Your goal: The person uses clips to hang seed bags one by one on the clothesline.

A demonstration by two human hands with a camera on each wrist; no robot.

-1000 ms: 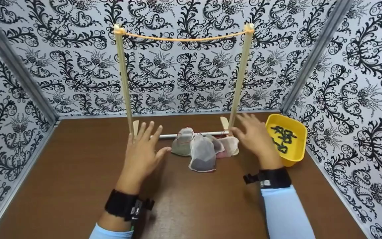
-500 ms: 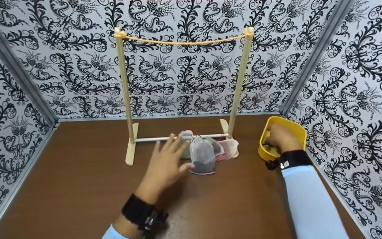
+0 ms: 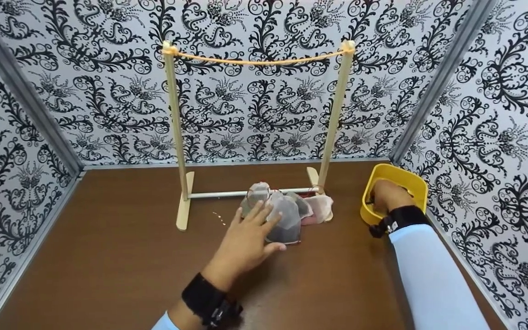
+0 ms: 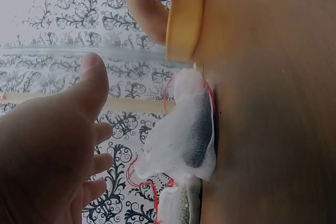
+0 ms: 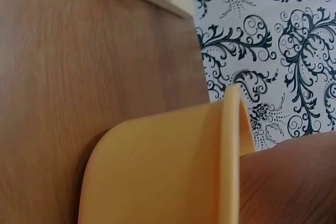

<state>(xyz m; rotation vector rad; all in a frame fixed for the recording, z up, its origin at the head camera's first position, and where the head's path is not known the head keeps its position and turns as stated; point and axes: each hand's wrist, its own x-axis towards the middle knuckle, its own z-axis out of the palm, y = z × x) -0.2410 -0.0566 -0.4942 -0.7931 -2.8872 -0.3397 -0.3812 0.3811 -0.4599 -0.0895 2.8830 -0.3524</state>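
My left hand (image 3: 245, 245) is spread with straight fingers, its fingertips overlapping a group of white mesh pouches (image 3: 287, 224) in the head view. In the left wrist view, the hand is apart from the nearest mesh pouch (image 4: 181, 135), which has dark contents and red drawstrings. At the right, my right hand (image 3: 390, 195) reaches down into a yellow tub (image 3: 417, 183). The tub's wall hides its fingers, and I cannot tell what they hold. A bit of a small black thing (image 3: 409, 192) shows inside the tub beside the hand.
Behind the pouches stands a wooden frame, with a left post (image 3: 177, 123), a right post (image 3: 335, 123), an orange cord (image 3: 259, 62) sagging between their tops and a white bar (image 3: 218, 194) low down. Patterned walls enclose the brown table (image 3: 108, 256) at the back and sides.
My right hand has moved from beside the right post into the yellow tub. My left hand has moved right, from the left post to over the pouches.
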